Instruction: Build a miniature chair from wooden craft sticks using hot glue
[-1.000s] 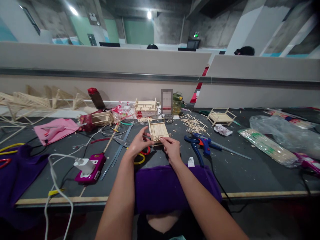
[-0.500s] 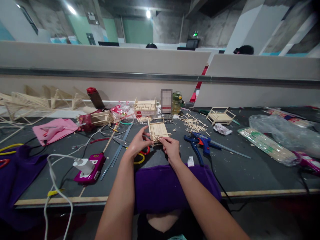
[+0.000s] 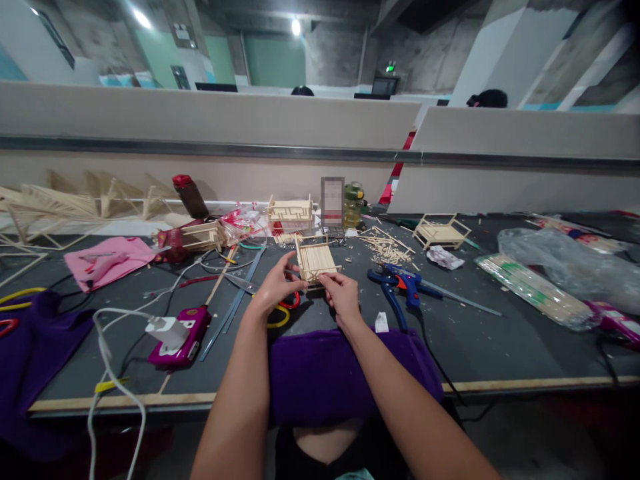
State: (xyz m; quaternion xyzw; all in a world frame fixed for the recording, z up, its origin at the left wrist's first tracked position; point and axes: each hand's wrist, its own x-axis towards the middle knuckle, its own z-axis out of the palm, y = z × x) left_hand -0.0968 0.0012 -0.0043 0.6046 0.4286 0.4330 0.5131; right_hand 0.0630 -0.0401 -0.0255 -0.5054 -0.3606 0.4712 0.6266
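A miniature bed built of thin wooden sticks [image 3: 317,259] stands on the table in front of me, with a slatted top and raised rails at its ends. My left hand [image 3: 276,287] grips its left front side, thumb at the near corner and fingers bent along the side. The fingertips of my right hand [image 3: 343,293] pinch the near rail, hiding part of it. Whether a separate small stick is between those fingers, I cannot tell. Scissors [image 3: 280,317] with red and yellow handles lie partly under my left wrist.
A blue glue gun [image 3: 411,291] and blue-handled pliers [image 3: 393,303] lie to the right. Cut sticks [image 3: 387,247] are heaped behind them. Another stick bed [image 3: 440,232] stands at back right. A magenta power strip [image 3: 193,340] with white cables sits left; purple cloth [image 3: 345,373] covers the near edge.
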